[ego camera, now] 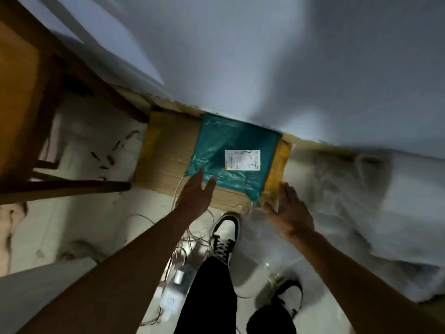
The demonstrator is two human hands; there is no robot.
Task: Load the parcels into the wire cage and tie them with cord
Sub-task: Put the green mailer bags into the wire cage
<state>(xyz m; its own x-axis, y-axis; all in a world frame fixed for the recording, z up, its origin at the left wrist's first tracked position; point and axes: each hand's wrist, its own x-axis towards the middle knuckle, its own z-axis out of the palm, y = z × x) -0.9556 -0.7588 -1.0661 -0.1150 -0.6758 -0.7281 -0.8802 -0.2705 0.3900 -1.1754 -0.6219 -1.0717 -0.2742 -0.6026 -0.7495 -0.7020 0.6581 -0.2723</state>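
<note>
Two parcels lie stacked on the floor against the wall in the head view, the only view supplied: a flat cardboard box [168,150] taped in yellow along its side edges, and a teal plastic mailer bag [231,141] with a white shipping label [242,160] lying on top of its right half. My left hand [195,191] hovers open, fingers spread, over the near edge of the box beside the bag's near left corner. My right hand [287,213] is likewise open and empty, just off the box's near right corner. Neither hand touches a parcel as far as I can tell.

Handling judgement: the box looks stiff and flat, probably moderate in weight; I would take it under the two short taped edges, one hand per side. The bag looks soft, light and slippery, so it may slide off if the box tilts; lifting it separately, or pinning it with a thumb, seems safer.

A thin pale cord [192,235] lies in loose loops on the floor between my left forearm and my shoe [225,237]; it is a trip and snag risk.

Limits of view: no wire cage is visible. Motion blur smears the right side, where a pale crumpled mass [361,201] cannot be identified. Label text is illegible. Box depth is not visible, and a wooden chair [36,104] is cut off at left.
</note>
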